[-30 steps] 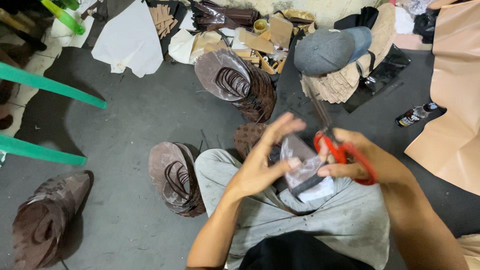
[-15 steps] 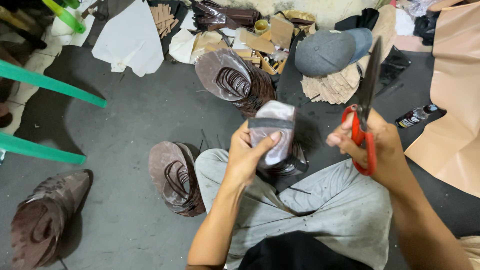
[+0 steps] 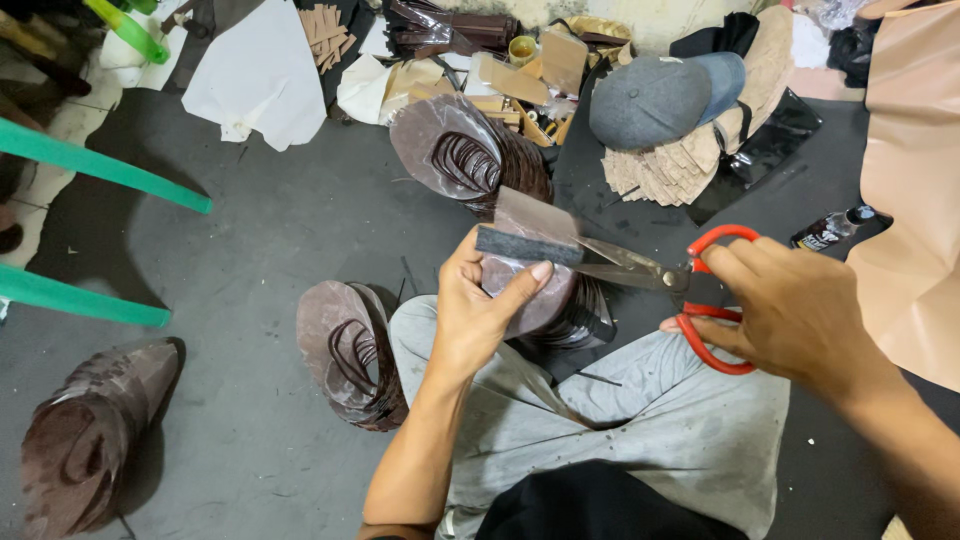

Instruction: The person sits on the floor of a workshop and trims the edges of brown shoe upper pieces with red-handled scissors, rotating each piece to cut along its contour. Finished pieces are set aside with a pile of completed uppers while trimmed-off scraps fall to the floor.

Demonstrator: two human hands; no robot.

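My left hand [image 3: 480, 310] is closed around a brown cut-out piece [image 3: 525, 270] at the middle of the frame, thumb across its front and fingers wrapped behind, so the piece stands upright above my lap. My right hand [image 3: 790, 310] grips the red-handled scissors [image 3: 650, 272] at centre right, fingers through the loops and curled tight. Half a second ago the scissors stood blades-up, clear of the piece, off to the right. Now they lie level with the blades pointing left and their tips meet the dark strip along the upper edge of the piece. I judge that trimming of that edge is in hand, though I cannot tell how far apart the blades stand where they meet it.

Surface: a dark grey floor [image 3: 260, 250], scuffed, with thin offcuts scattered near my knee. A stack of brown pieces [image 3: 350, 350] stands just beside my left leg; a second [image 3: 465, 150] lies above the hands; a third [image 3: 90, 430] sits at the lower left. Room: a grey cap [image 3: 660, 95] rests on tan cut-outs at the upper right, a white sheet [image 3: 260, 75] at the upper left, green chair legs [image 3: 90, 170] along the left edge, a large tan sheet [image 3: 915, 180] down the right edge, and a small bottle [image 3: 830, 228] beside it.
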